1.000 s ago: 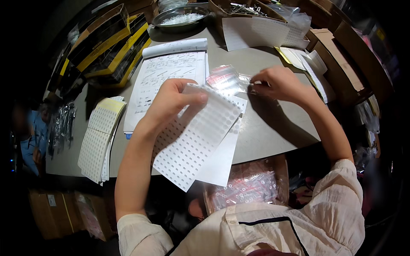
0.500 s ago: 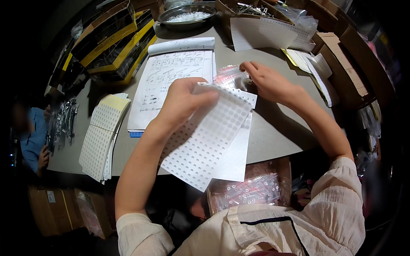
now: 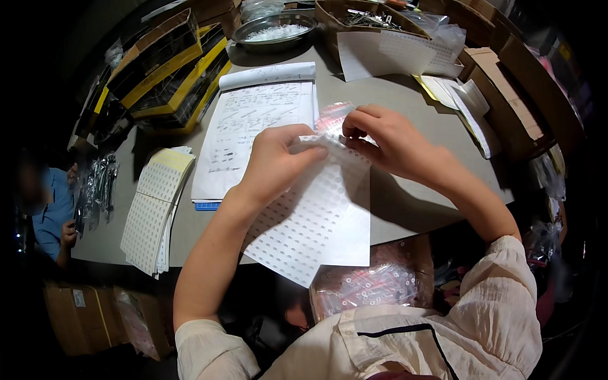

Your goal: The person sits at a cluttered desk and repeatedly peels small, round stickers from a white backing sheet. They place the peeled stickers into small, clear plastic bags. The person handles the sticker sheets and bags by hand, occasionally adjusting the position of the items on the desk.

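Note:
My left hand (image 3: 278,161) pinches the top edge of a sheet of small round stickers (image 3: 288,231) between thumb and fingers. The sheet slopes down past the table's front edge, with another white sheet (image 3: 351,244) behind it. At the sheet's upper right edge, my right hand (image 3: 389,139) is closed in a pinch, its fingertips curled in; what they grip, if anything, is too small to make out. Just beyond both hands, a clear plastic bag with red marking (image 3: 334,115) lies on the table, partly covered by the sheet and fingers.
A clipboard of papers (image 3: 237,133) lies left of centre, beside more sticker sheets (image 3: 152,202). Black-and-yellow boxes (image 3: 168,82), a metal bowl (image 3: 272,31) and a carton of metal parts (image 3: 373,22) stand behind. Below the edge is a box of bagged washers (image 3: 373,278). A person (image 3: 50,209) is far left.
My right hand has come left and down from the plastic bag to the sheet's upper right edge. The sticker sheet has shifted slightly in my left hand.

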Demonstrator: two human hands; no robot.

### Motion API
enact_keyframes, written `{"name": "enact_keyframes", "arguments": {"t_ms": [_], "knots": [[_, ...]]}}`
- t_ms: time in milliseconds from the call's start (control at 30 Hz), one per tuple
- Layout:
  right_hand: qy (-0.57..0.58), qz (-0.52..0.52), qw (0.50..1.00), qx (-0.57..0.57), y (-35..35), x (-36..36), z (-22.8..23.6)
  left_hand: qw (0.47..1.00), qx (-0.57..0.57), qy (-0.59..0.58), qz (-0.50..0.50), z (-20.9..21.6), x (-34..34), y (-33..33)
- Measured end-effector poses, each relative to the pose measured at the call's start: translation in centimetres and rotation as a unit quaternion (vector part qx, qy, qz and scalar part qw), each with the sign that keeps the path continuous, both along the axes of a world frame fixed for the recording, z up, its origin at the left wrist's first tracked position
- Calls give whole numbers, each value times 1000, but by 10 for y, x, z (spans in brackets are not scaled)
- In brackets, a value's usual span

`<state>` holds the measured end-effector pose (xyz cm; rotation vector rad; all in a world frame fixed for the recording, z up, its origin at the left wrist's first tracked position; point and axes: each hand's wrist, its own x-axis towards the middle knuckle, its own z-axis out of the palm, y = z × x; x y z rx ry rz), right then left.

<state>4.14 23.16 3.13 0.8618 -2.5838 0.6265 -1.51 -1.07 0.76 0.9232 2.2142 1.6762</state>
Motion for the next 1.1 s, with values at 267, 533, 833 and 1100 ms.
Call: {"name": "enact_keyframes", "arguments": {"t_ms": [267, 533, 833, 1100], "knots": [[113, 31, 993, 30, 5, 1, 6, 998, 16, -65, -9, -1, -6, -2], [-52, -4, 999, -12, 47, -70, -21, 998, -19, -64, 9, -9, -9, -1], [-207, -156, 961, -97, 90, -84, -2, 998, -38, -58, 7, -2, -2, 0], [-174, -135, 965, 141, 82, -100, 0, 997, -18, -71, -6, 0, -2, 0]]}}
